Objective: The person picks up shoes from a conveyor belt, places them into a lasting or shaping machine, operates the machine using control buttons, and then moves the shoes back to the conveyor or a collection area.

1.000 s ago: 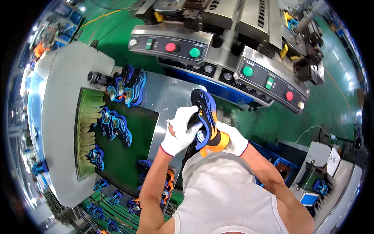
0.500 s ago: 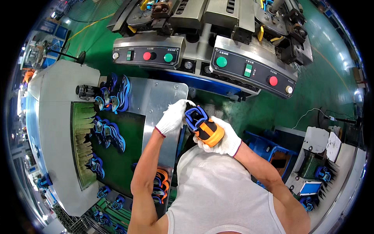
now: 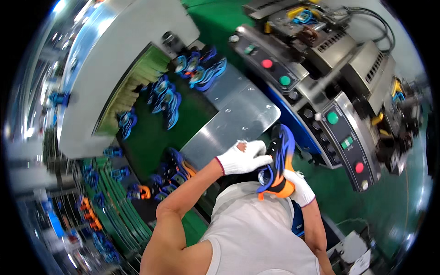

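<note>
A blue, black and orange sneaker (image 3: 285,153) is held in front of my body, its blue toe pointing away and its orange heel toward me. My right hand (image 3: 300,189), in a white knitted glove, grips it along the sole near the heel. On the shoe's other side is my left hand (image 3: 245,159), gloved too, with a bare fingertip poking out. Its fingers are curled, and the foremost ones reach the shoe's upper by the opening. Whatever lies between them is hidden.
Ahead right stands a machine with button panels (image 3: 346,140). A metal ledge (image 3: 236,117) lies left of the sneaker. Blue shoes (image 3: 167,101) sit on a green belt by a bristle-curtained opening (image 3: 133,87). More shoes (image 3: 172,172) lie beside my left arm; a rack (image 3: 123,197) stands behind.
My view has turned left, so the machine now appears further right. The sneaker has tipped from heel-up to lengthwise, showing its side. My left hand has moved from its toe to beside its opening.
</note>
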Demonstrator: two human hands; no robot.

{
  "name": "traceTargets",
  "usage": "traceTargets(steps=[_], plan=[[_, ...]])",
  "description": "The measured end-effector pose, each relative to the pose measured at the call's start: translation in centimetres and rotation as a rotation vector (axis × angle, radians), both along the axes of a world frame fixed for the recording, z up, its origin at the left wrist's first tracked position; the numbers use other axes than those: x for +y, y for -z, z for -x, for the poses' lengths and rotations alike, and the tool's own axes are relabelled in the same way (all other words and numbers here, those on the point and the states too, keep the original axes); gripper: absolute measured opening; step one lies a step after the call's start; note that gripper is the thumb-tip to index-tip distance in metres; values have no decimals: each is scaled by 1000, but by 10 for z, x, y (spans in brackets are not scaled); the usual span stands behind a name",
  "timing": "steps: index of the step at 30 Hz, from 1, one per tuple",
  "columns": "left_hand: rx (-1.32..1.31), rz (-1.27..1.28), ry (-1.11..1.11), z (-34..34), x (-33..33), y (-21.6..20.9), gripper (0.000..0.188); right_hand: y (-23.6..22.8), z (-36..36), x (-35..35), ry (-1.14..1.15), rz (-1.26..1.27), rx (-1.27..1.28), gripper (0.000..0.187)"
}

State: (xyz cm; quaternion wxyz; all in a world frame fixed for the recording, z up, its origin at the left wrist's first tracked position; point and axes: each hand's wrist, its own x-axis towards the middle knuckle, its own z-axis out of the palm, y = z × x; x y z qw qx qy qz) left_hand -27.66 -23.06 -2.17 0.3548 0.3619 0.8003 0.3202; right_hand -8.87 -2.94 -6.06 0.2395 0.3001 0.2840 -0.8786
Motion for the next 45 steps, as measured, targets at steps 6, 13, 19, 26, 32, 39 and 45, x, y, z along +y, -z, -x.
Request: traceTargets(steps=[6,13,19,26,32,39,45], plan=[[80,-138,-95,-61,-54,20,35,-9,1,9,-263,-166,37,48],[93,-321,-201,-65,-99,29,38,-30,35,-10,-341,-236,-12,49],[-111,-428,-69,-6,-139,26,39,-46,80,-31,-395,-307,-7,47],[55,-621,-260,20,-211,31,23,-102,153,-60,-734,-560,80,78],[14,-468,-521,39,-270,44,37,-67,172,-48,-243,-488,-48,42],[228,-446,-615,-22,-153,46,65,-40,163,-85,-513,-268,-82,40],[524,-202,-511,-55,-109,47,35,-37,139,-32,-633,-351,-98,36]])
